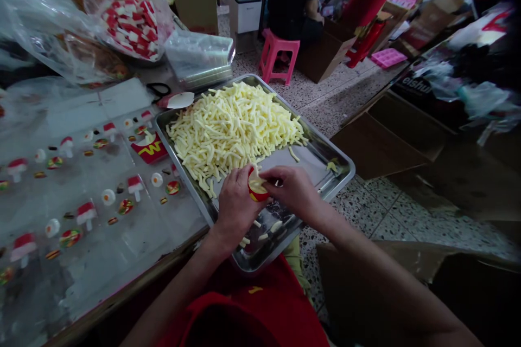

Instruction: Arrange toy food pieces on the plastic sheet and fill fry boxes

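My left hand (233, 203) is wrapped round a small red fries carton (259, 196), its opening tipped toward me. At that opening, the fingers of my right hand (293, 191) pinch a pale yellow fry-shaped stick (257, 174). Both hands are over the near part of a metal tray (344, 168). A heap of the same pale sticks (240, 124) covers the tray's far part, and a few loose ones lie near its front edge. Left of the tray rests another red carton (150, 149) with a yellow mark and pale sticks in it.
Rows of miniature food pieces (86, 212) lie on the table at left. Behind them are scissors (158, 91), clear plastic packs (199, 59) and a bag of red-and-white pieces (132, 30). A pink stool (280, 57), a person in dark clothes and cardboard boxes (378, 143) are beyond.
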{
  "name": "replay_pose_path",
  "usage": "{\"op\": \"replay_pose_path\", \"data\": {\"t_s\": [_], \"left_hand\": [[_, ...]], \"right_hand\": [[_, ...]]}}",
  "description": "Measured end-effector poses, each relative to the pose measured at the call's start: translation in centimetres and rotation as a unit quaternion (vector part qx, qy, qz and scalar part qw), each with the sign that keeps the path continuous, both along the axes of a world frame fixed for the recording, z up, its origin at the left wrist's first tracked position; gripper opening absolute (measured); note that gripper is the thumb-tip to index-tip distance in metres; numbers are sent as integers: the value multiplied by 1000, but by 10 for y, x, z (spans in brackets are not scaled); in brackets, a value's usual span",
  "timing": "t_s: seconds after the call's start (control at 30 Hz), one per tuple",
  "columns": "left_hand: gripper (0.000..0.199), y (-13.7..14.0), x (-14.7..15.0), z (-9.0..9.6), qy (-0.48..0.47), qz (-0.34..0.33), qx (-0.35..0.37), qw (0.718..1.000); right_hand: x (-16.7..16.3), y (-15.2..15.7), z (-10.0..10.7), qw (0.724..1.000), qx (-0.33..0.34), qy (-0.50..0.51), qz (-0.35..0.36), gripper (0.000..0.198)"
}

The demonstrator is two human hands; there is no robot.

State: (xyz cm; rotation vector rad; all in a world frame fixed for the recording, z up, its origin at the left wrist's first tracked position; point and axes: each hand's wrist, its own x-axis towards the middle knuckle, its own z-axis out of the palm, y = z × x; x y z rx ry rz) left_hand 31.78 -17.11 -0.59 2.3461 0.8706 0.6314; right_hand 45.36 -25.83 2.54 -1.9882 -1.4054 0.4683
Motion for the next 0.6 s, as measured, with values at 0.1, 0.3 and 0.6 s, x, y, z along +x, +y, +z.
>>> {"op": "replay_pose_path", "data": {"t_s": [0.1,0.3,0.6], "left_hand": [[62,-3,1,-5,3,-18,18,1000],[64,-1,-14,0,-17,-72,3,997],[65,-16,-66,21,-26,-199,-126,972]], "right_hand": [[-8,2,3,998,-12,-25,58,18],[-16,-2,13,975,20,44,215,26],[-73,-51,7,972,144,-2,188,18]]}}
